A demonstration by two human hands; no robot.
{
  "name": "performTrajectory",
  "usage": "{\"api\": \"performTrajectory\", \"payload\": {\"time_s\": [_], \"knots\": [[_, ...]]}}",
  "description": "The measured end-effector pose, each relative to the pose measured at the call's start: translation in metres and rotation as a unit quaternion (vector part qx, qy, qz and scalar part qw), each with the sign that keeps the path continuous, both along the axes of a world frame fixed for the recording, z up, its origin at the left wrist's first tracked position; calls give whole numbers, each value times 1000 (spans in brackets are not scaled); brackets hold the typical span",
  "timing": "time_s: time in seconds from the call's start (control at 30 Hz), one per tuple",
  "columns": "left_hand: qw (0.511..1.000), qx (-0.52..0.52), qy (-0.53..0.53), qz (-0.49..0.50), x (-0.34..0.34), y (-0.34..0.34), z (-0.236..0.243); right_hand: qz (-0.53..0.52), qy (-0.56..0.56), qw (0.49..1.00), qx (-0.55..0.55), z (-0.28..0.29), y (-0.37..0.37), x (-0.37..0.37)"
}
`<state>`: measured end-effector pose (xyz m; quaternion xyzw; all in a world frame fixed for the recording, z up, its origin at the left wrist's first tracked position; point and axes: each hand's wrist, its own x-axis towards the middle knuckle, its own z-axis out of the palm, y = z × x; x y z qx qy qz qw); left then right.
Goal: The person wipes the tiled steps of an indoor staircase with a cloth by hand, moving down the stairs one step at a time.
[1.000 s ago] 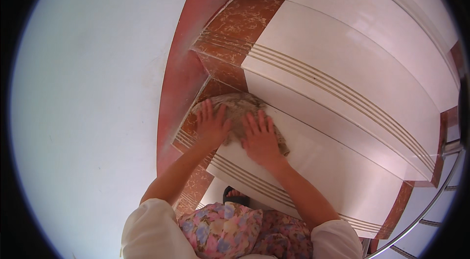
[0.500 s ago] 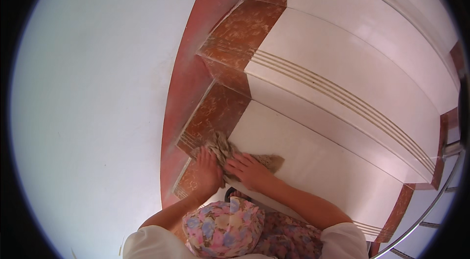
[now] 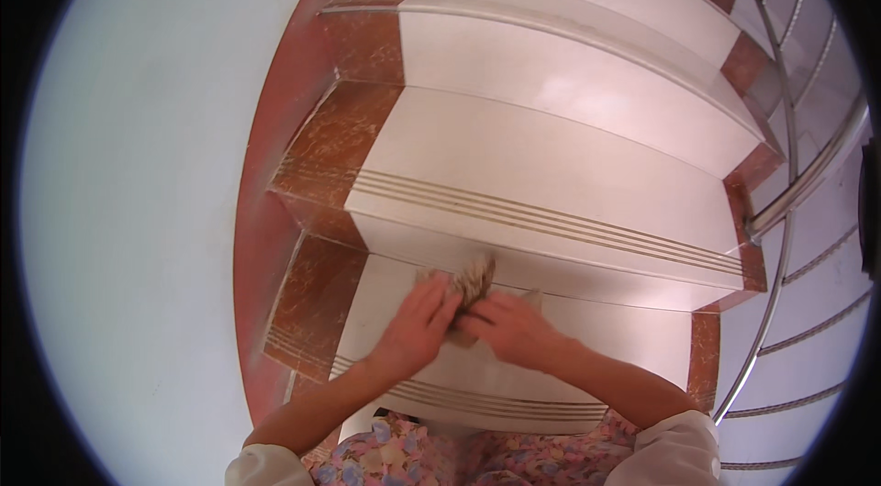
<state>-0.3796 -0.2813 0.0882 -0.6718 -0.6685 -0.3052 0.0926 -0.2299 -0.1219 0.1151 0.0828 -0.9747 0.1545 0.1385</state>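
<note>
1. L hand [image 3: 420, 325]: fingers close together, narrow, bent onto the bunched cloth [image 3: 475, 279]; holding it from its left side, afaict. Fingertips blurred.
2. R hand [image 3: 516, 325]: fingers curled inward, also narrow, on the cloth from the right; tips near the L hand's. Exact grip hard to tell b/c of blur.
3. Cloth: brownish, crumpled, btwn the two hands; one bit sticks up just beyond the fingertips, a paler corner shows past the R hand. Can't tell if its underside touches the step.
4. Step in hand, my read: bunching the cloth over the stair, as part of wiping. Next move prob. calls for a firm hold w/ both hands, a flat face of cloth turned down, and even pressure.
5. Under & around the hands: pale tread [image 3: 615, 353]; grooved lines [image 3: 541, 408] on the body side of the hands. Riser [image 3: 587, 279] just beyond the fingertips, next tread up [image 3: 551, 178] past that.
6. Left of L hand: red-brown marbled strip [image 3: 317, 289], then red skirting [image 3: 257, 165] & white wall [image 3: 138, 211], farther out.
7. Right of R hand, well apart: metal handrail [image 3: 812, 178].
8. Nearer the body than both hands: floral garment [image 3: 395, 458].
</note>
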Motion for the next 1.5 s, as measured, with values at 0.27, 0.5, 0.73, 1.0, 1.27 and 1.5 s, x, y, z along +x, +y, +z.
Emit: {"api": "performTrajectory", "payload": {"time_s": [0.27, 0.5, 0.73, 1.0, 1.27, 1.5], "knots": [[993, 56, 38, 100, -32, 92, 49, -209, 121, 965, 99, 43, 54, -21], [994, -7, 23, 110, -49, 143, 36, -278, 68, 952, 107, 36, 102, -45], [984, -75, -66, 148, -73, 198, 92, -305, 170, 931, 106, 87, 143, -55], [974, -124, -3, 189, -50, 161, 110, -272, -81, 958, -42, 104, 109, 20], [982, -94, 99, 132, -17, 161, 48, -285, 13, 953, 108, 37, 110, -34], [970, -165, 45, 171, -40, 242, 62, -354, 37, 932, 65, 28, 174, -61]]}}
